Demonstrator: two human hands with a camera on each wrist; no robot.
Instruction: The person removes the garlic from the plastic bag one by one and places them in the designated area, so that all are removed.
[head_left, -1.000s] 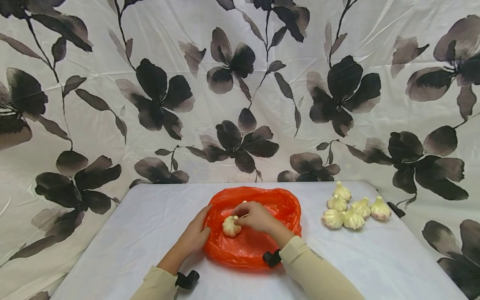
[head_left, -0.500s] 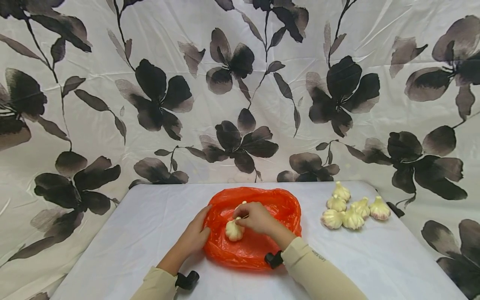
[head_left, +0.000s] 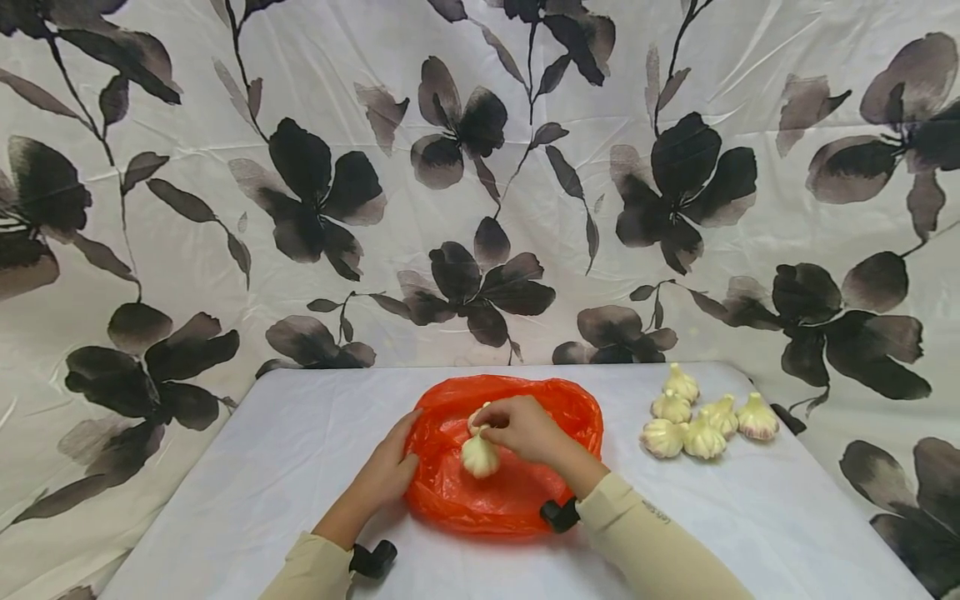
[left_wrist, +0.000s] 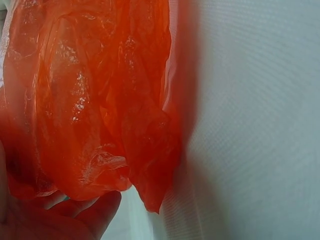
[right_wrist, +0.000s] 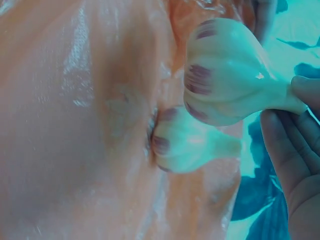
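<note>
A red plastic bag stands with its mouth spread wide at the middle of the table. My right hand pinches a garlic bulb by its stem, its round base hanging down over the inside of the bag. Another garlic bulb lies in the bag just behind the held one, partly covered in the head view. My left hand rests against the bag's left side, thumb apart from the other fingers. In the left wrist view, crumpled plastic hides some of those fingers.
Several garlic bulbs are grouped on the white-covered table to the right of the bag. A floral cloth hangs behind the table's far edge. A small black device is worn at each wrist.
My right hand has shifted a little to the right, carrying the garlic bulb, whose base now hangs more directly downward. My left hand stays at the bag's side.
</note>
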